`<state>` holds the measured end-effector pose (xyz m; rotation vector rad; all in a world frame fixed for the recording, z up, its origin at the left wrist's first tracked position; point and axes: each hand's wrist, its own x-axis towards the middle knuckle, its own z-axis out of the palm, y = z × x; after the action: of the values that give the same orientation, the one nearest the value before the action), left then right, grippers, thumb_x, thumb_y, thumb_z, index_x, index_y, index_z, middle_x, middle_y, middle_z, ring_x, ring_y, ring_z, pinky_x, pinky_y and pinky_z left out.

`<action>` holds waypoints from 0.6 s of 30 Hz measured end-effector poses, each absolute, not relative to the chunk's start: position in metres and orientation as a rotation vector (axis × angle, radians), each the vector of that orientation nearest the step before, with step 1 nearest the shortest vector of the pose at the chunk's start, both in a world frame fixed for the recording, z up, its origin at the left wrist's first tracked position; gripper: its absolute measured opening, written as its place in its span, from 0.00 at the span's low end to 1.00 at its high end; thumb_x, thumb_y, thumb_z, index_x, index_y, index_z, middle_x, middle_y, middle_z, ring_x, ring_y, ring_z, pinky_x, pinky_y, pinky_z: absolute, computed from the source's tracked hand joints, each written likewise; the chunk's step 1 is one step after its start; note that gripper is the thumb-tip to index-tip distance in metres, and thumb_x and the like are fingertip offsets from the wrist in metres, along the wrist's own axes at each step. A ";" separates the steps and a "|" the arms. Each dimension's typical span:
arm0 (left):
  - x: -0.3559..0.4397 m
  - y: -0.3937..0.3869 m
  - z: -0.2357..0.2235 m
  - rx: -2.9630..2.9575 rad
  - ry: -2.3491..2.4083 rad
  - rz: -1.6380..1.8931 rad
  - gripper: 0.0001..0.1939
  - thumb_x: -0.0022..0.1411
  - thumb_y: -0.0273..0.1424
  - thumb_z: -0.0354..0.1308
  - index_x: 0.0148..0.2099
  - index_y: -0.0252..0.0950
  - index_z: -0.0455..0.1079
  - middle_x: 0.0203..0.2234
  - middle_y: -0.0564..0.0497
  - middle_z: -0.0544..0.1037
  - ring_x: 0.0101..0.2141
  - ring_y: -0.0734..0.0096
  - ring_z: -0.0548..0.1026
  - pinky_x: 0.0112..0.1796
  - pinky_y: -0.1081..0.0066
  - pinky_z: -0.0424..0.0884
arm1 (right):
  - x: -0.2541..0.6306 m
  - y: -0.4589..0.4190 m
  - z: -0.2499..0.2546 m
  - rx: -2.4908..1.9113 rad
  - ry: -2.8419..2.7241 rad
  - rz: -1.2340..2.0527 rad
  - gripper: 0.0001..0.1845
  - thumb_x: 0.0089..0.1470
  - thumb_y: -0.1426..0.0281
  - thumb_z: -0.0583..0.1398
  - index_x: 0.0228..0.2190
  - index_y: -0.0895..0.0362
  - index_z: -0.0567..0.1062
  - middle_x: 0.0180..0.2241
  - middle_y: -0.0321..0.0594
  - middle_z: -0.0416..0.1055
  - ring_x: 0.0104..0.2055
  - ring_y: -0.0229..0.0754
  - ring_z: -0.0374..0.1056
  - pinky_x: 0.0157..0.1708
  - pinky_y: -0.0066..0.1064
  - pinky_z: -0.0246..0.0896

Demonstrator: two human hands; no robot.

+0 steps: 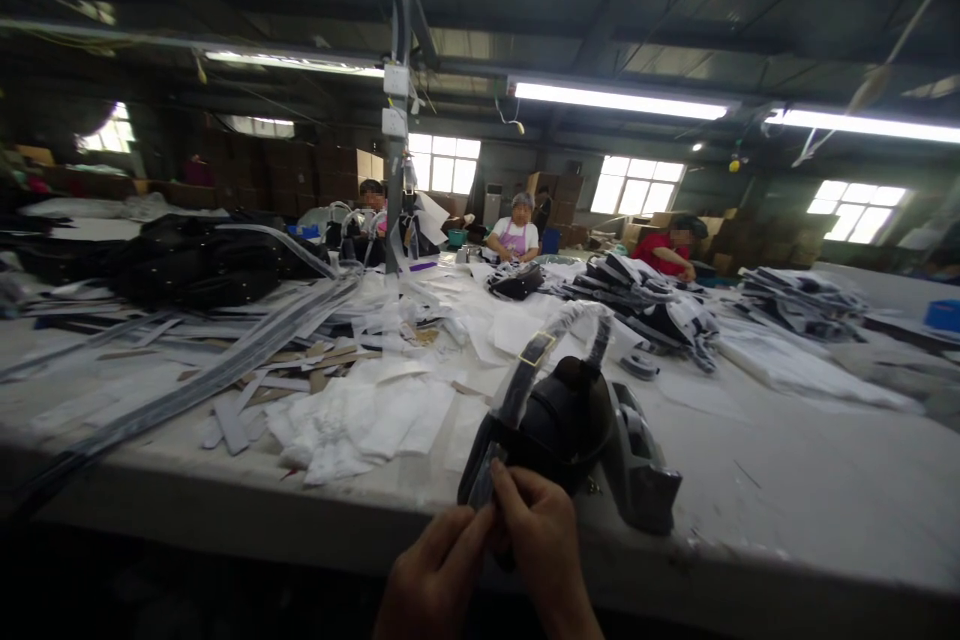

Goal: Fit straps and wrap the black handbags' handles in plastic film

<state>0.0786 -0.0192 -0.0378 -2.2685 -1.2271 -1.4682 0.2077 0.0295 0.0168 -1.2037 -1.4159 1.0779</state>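
A black handbag rests at the near edge of the table, its handle wrapped in clear plastic and fitted with a gold buckle. At the bag's lower left end, my left hand pinches the plastic-wrapped strap. My right hand is closed on the same strap, thumb and fingers pressed together close to the left fingertips. What exactly lies between the fingertips is partly hidden. Right beside the bag stands a grey tape dispenser.
White paper sheets, card strips and long plastic-wrapped straps spread over the left side. Black bags are heaped behind them. Stacked bag pieces lie beyond. A metal post rises mid-table. Several people sit across the table.
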 end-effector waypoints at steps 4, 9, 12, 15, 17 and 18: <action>0.070 -0.048 -0.047 -2.354 -1.320 -1.694 0.16 0.67 0.26 0.53 0.56 0.40 0.71 0.33 0.48 0.83 0.31 0.72 0.82 0.36 0.82 0.76 | 0.213 0.030 0.016 -1.248 -1.412 1.107 0.27 0.56 0.51 0.58 0.15 0.56 0.69 0.07 0.30 0.59 0.11 0.33 0.54 0.14 0.24 0.46; 0.059 -0.046 -0.009 -1.911 -2.161 -2.080 0.11 0.63 0.39 0.59 0.42 0.40 0.78 0.36 0.47 0.83 0.35 0.60 0.81 0.38 0.71 0.77 | 0.216 0.030 0.020 -1.243 -1.500 1.073 0.26 0.57 0.52 0.58 0.16 0.58 0.73 0.08 0.30 0.59 0.11 0.32 0.54 0.14 0.23 0.46; 0.066 -0.021 0.012 -2.169 -2.328 -2.309 0.17 0.62 0.45 0.58 0.43 0.37 0.76 0.33 0.47 0.82 0.32 0.62 0.80 0.33 0.71 0.76 | 0.214 0.031 0.021 -1.215 -1.536 1.036 0.25 0.57 0.54 0.58 0.17 0.57 0.74 0.09 0.30 0.60 0.12 0.32 0.55 0.14 0.24 0.46; 0.080 -0.003 0.013 -2.278 -2.397 -2.560 0.21 0.58 0.49 0.60 0.39 0.35 0.73 0.25 0.52 0.77 0.21 0.72 0.73 0.21 0.76 0.69 | 0.212 0.029 0.022 -1.199 -1.605 0.912 0.26 0.59 0.57 0.57 0.15 0.57 0.72 0.12 0.32 0.64 0.13 0.33 0.58 0.16 0.24 0.48; 0.088 0.002 0.009 -2.182 -2.494 -2.659 0.23 0.52 0.50 0.64 0.38 0.35 0.72 0.19 0.57 0.72 0.15 0.79 0.64 0.15 0.80 0.59 | 0.216 0.024 0.024 -1.199 -1.666 0.793 0.27 0.61 0.58 0.56 0.14 0.57 0.71 0.13 0.32 0.66 0.15 0.33 0.60 0.18 0.25 0.49; 0.091 0.002 0.007 -2.114 -2.527 -2.685 0.23 0.50 0.50 0.66 0.37 0.35 0.72 0.18 0.58 0.70 0.14 0.80 0.62 0.15 0.81 0.56 | 0.220 0.022 0.026 -1.208 -1.689 0.718 0.27 0.61 0.58 0.56 0.14 0.57 0.70 0.13 0.32 0.65 0.16 0.34 0.60 0.19 0.25 0.49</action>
<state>0.0908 0.0020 0.0069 -2.1140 -2.5273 -2.6853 0.2203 0.0220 0.0257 -1.2078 -1.6890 0.7183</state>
